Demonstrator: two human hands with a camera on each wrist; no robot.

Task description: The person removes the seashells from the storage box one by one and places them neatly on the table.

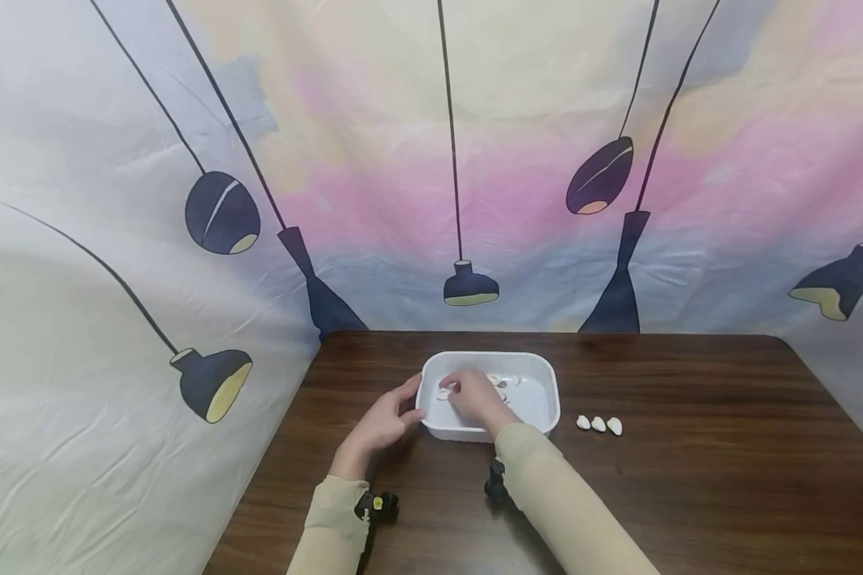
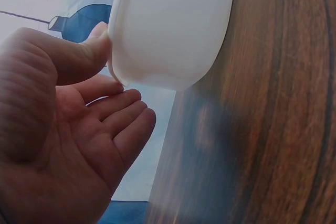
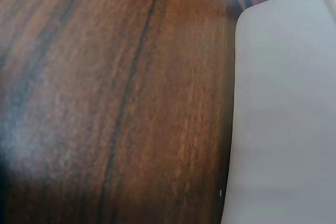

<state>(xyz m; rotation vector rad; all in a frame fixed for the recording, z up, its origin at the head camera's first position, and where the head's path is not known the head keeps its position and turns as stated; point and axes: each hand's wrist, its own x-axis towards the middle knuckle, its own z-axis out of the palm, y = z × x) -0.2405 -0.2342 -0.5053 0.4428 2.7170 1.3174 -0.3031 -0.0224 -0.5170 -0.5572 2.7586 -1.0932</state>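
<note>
A white plastic basin (image 1: 542, 415) stands on the table, with several small whitish pieces (image 1: 515, 381) scattered over its floor. At its left end my left hand (image 1: 384, 419) holds the rim. The left wrist view shows the thumb (image 2: 86, 56) against the rim and a fingertip at the corner. My right hand (image 1: 472, 394) reaches down inside the basin, fingers bent beside a small white piece (image 1: 443, 394). Whether they pinch it is hidden. The right wrist view shows only the basin's side wall (image 3: 283, 103), part of the other hand and the wood.
Three small white oval pieces (image 1: 598, 424) lie in a row right of the basin. The dark wooden table (image 1: 726, 463) extends to the right. Behind and to the left hangs a cloth (image 1: 374, 160) printed with lamps. Each wrist wears a small black camera (image 1: 377, 506).
</note>
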